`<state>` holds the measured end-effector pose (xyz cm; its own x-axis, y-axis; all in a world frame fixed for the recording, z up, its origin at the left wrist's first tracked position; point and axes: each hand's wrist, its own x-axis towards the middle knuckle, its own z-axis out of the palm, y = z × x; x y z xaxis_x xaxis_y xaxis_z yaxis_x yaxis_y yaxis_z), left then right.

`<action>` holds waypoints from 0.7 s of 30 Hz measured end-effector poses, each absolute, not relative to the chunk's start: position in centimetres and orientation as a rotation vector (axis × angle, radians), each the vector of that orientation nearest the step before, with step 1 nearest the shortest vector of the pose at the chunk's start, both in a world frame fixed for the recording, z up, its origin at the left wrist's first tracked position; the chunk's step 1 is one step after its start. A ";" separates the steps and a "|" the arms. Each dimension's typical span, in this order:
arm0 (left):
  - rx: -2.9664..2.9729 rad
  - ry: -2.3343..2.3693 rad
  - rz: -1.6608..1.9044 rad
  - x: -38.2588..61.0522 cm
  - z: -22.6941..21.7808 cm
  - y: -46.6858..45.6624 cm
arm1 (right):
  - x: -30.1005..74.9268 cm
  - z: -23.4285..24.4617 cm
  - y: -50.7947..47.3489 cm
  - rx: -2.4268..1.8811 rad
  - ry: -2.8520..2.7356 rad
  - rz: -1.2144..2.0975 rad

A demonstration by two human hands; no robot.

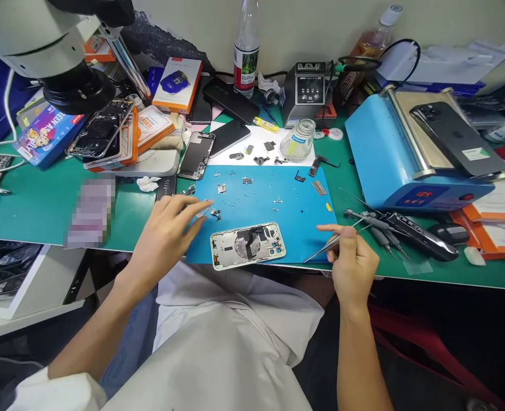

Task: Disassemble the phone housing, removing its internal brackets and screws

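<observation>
The left hand (170, 228) hangs over the left edge of the blue mat (297, 228), a little left of the frame's centre, its fingers loosely spread; I can't see anything pinched between them. A small dark part (215, 214) lies just beside its fingertips. The right hand (355, 262), right of centre, grasps a pair of tweezers (327, 248) — their tips slant down toward the mat's lower right corner.

Between the two hands, just below the middle of the frame, is the open phone shell (247, 245), pale-rimmed and lying flat along the mat's near edge, apart from both hands. Tiny loose pieces dot the mat above it.

Toward the top middle, a glass jar (299, 140) stands on white paper, not far from a plastic bottle (247, 63). At the right, a dark phone (455, 137) rests on a blue machine (372, 148) — its lit display is red. Several screwdrivers (383, 234) lie below that, and a microscope (59, 51) looms at the upper left.
</observation>
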<state>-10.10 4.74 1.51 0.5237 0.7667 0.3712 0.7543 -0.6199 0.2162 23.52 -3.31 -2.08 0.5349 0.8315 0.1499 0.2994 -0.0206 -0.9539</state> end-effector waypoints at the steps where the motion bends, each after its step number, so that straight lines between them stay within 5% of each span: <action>1: 2.685 1.305 0.703 -9.5 1.6 4.1 | 23.7 -2.0 -3.3 -1.585 -0.987 0.591; 9: 2.626 1.209 0.402 -3.0 0.0 1.7 | 23.5 -1.2 -2.4 -1.384 -0.980 0.861; 21: 2.423 1.129 0.260 -2.4 0.7 3.2 | 19.1 -1.6 1.1 -1.312 -1.078 0.787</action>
